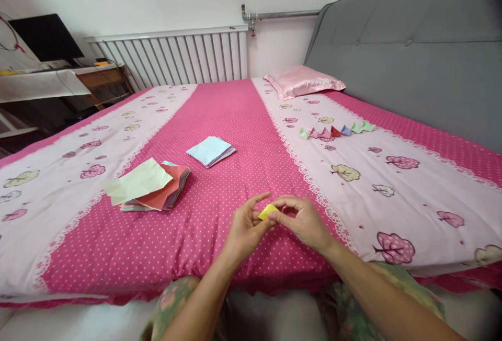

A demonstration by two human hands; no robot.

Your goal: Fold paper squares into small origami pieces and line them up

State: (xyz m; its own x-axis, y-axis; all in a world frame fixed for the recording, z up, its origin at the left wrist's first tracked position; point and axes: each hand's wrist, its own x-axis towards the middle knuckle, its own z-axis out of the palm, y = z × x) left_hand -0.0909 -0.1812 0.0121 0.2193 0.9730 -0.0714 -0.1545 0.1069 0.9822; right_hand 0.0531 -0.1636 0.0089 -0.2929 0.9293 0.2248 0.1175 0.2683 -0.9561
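Note:
Between my two hands is a small folded piece of yellow paper (267, 211), held just above the near part of the bed. My left hand (248, 224) grips its left side, thumb below and index finger stretched out past it. On the other side, my right hand (300, 220) pinches the paper between thumb and fingers. Part of the paper is hidden behind the fingertips. Farther right, a row of several small folded paper shapes (335, 131) in green, pink, red and blue stands on the bedspread.
A loose pile of coloured paper sheets (157, 186) lies at the left, pale yellow on top. Behind it is a neater stack of light blue squares (210, 151). A pink pillow (304, 80) rests by the grey headboard (411, 43). The bedspread (235, 116) is pink.

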